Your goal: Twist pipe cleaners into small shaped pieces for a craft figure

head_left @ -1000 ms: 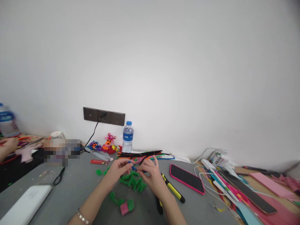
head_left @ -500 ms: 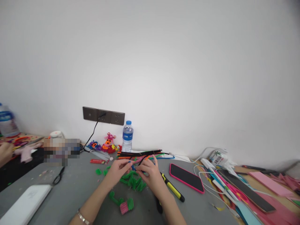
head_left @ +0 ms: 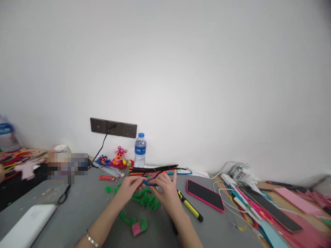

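My left hand (head_left: 133,185) and my right hand (head_left: 165,186) meet above the grey table. Between their fingertips is a short length of blue pipe cleaner (head_left: 146,183), pinched from both sides. One finger of my right hand points upward, off the piece. Below and behind the hands lie bent green pipe cleaners (head_left: 147,199). Closer to me is a curled green piece joined to a pink and green bundle (head_left: 139,227). A bunch of black, orange and pink pipe cleaners (head_left: 155,169) lies behind my fingers, which partly cover it.
A yellow-black utility knife (head_left: 190,206) and a pink-cased phone (head_left: 205,195) lie to the right. A water bottle (head_left: 140,151) and small fuzzy figures (head_left: 119,157) stand by the wall. At left are a white power bank (head_left: 31,224) and, at the edge, another person's hand (head_left: 1,173).
My hands have shifted slightly, and more of the blue pipe cleaner shows between them. The raised right finger is more upright. At far left, the other person's hand has drawn mostly out of view.
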### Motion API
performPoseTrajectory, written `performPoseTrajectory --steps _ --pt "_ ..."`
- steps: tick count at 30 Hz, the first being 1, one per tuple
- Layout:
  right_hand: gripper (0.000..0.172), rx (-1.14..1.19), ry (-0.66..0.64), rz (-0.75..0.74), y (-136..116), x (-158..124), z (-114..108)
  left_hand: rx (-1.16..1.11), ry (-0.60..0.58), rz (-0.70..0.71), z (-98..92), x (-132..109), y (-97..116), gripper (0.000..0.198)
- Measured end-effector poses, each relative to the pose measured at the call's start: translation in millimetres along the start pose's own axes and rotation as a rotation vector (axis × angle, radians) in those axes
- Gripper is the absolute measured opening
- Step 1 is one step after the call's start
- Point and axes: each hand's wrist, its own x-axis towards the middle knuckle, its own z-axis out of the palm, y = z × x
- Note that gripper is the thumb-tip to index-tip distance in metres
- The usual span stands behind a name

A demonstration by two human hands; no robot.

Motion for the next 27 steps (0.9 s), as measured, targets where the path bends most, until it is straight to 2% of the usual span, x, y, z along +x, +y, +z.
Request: performPoseTrajectory --steps 3,7,11,15,23,27 --pt "0.007 -0.038 0.052 0.049 -1 0 0 -0.050 0.039 -0.013 0.2 1 -2 0.053" --pt "0.012 -0.043 0.077 0.090 2 -1 3 -0.030 0.105 0.001 -0.6 2 -1 0.054" --pt "0.015 -0.030 0.049 0.069 1 -1 7 -0.017 0.086 0.027 0.9 2 -3 0.053" --pt "0.009 -0.021 0.017 0.059 -3 -2 10 -0.030 0.073 0.014 4.0 0 -4 0.050" --pt "0.008 0.108 0.045 0.124 -3 -2 12 -0.052 0.036 -0.002 8.8 -3 5 0.045" --pt "0.012 0.148 0.039 0.192 -3 -2 16 0.013 0.020 0.049 9.7 -4 6 0.046"
